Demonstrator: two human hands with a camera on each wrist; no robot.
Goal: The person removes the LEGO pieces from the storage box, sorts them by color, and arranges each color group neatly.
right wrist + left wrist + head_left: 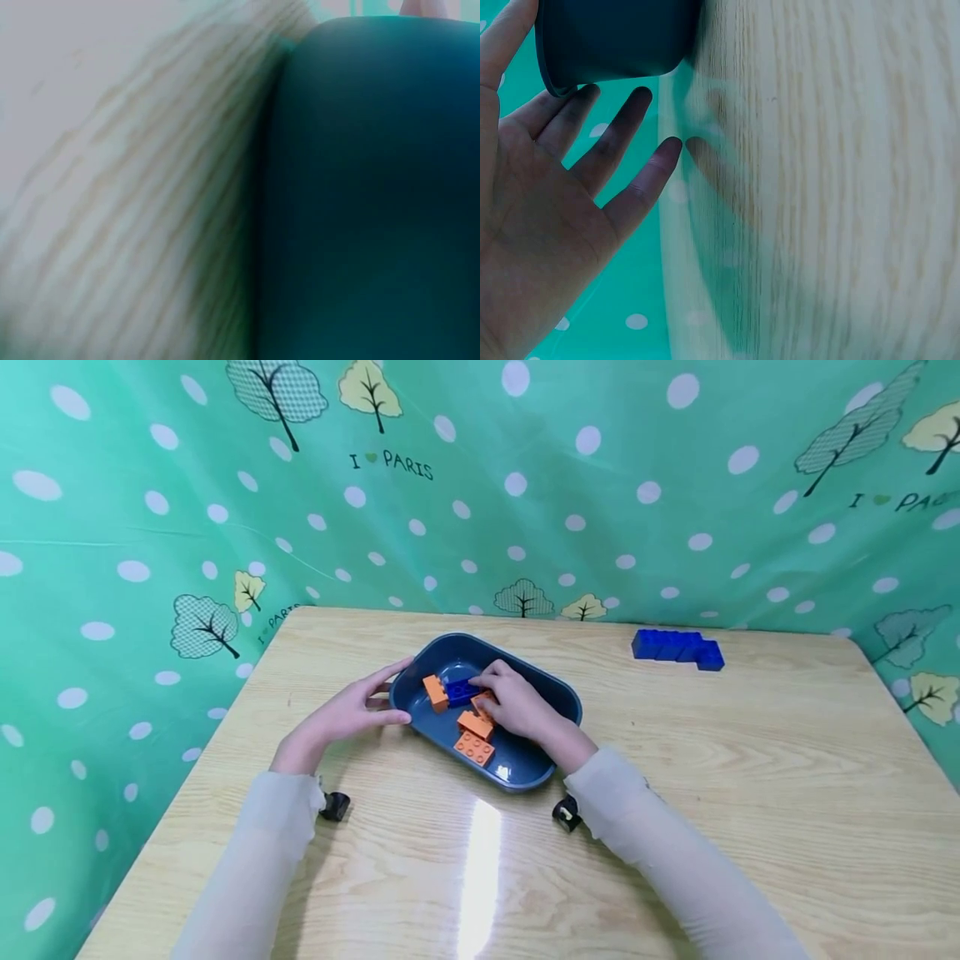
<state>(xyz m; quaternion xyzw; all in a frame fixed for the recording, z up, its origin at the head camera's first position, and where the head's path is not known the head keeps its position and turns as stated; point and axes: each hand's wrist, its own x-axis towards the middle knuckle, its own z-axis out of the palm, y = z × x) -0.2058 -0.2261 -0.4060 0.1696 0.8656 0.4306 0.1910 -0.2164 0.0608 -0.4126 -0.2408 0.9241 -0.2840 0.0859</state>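
Note:
A dark blue-grey plastic bin (540, 689) stands on the table in the head view. Inside it are several orange toy bricks (474, 748) and a blue toy brick (461, 692). My left hand (348, 710) is at the bin's left end, thumb and a finger at the rim; the left wrist view shows its fingers (615, 142) spread and fairly straight. My right hand (517, 702) reaches into the bin, fingertips at the blue brick's right end and beside an orange brick. Whether they pinch either is unclear. Only the bin's outer wall (375, 187) fills the right wrist view, blurred.
A row of blue bricks (675, 647) sits near the table's back edge, right of the bin. Behind the wooden table (750, 760) hangs a green dotted curtain (465, 477). Small black devices (335, 806) are at both wrists.

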